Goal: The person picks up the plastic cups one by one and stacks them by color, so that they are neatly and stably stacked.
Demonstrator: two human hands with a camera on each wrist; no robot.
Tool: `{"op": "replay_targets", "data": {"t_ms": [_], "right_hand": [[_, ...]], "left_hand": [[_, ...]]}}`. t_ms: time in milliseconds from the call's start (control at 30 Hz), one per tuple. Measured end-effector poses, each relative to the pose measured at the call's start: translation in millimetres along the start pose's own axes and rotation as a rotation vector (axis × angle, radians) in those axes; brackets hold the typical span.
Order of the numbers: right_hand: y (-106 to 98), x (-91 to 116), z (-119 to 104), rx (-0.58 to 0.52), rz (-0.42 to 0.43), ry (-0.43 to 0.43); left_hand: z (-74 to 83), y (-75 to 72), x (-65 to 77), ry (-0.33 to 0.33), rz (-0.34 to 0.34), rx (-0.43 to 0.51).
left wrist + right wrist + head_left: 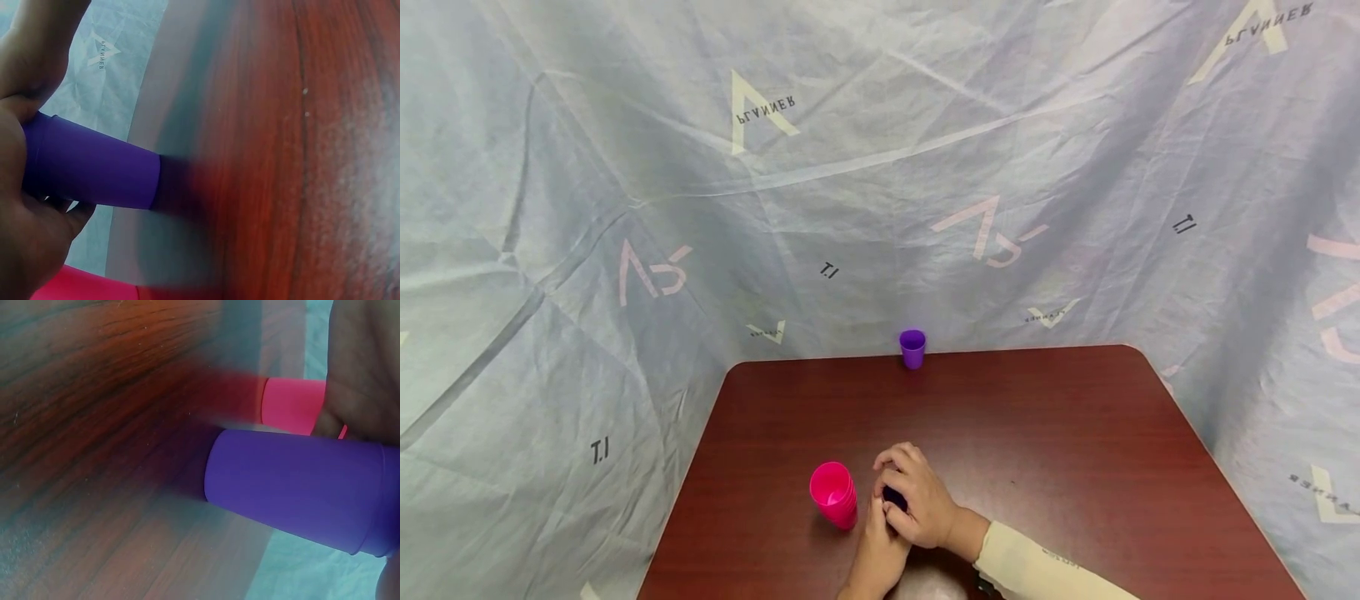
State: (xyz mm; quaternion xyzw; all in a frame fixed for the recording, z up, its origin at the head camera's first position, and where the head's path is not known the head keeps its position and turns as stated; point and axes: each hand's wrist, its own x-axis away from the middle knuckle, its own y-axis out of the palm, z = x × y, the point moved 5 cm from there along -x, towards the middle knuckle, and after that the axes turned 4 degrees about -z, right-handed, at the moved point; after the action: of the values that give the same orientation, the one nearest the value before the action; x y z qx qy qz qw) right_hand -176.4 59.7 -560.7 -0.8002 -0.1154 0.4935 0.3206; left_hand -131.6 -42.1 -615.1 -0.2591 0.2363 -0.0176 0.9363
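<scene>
Two or more purple cups [294, 487], nested mouth up, stand on the table near its front edge; double rim lines show in the right wrist view. My left hand [880, 550] grips the stack from the left side, its fingers [78, 219] wrapped behind it. From the right, my right hand [921, 504] curves over the top, fingers and thumb around the dark mouth. Just left of the hands, a stack of nested pink cups [835, 497] stands mouth up.
A single purple cup [913, 350] stands upright at the far edge of the brown wooden table [1037, 433]. Grey printed cloth [880, 167] hangs behind the table and on both sides.
</scene>
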Motion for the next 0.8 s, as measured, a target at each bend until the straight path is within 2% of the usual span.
{"op": "replay_targets", "data": {"t_ms": [133, 267, 400, 467, 567, 800], "right_hand": [[1, 1, 2, 0.018, 0.002, 0.042], [1, 3, 5, 0.021, -0.001, 0.042], [1, 4, 12, -0.002, -0.006, 0.063], [0, 5, 18, -0.03, -0.005, 0.1], [-2, 6, 27, -0.067, 0.0, 0.153], [-7, 6, 46, -0.097, 0.044, 0.199]], "left_hand": [[0.9, 1.2, 1.0, -0.019, -0.031, 0.045], [0.4, 2.5, 0.1, -0.041, -0.051, 0.074], [-0.2, 3.3, -0.7, -0.119, -0.047, 0.037], [-1.0, 4.4, -1.1, -0.171, -0.041, 0.03], [-3.1, 6.8, -0.9, -0.21, -0.026, 0.05], [-7.1, 8.5, -1.1, -0.22, -0.011, 0.089]]}}
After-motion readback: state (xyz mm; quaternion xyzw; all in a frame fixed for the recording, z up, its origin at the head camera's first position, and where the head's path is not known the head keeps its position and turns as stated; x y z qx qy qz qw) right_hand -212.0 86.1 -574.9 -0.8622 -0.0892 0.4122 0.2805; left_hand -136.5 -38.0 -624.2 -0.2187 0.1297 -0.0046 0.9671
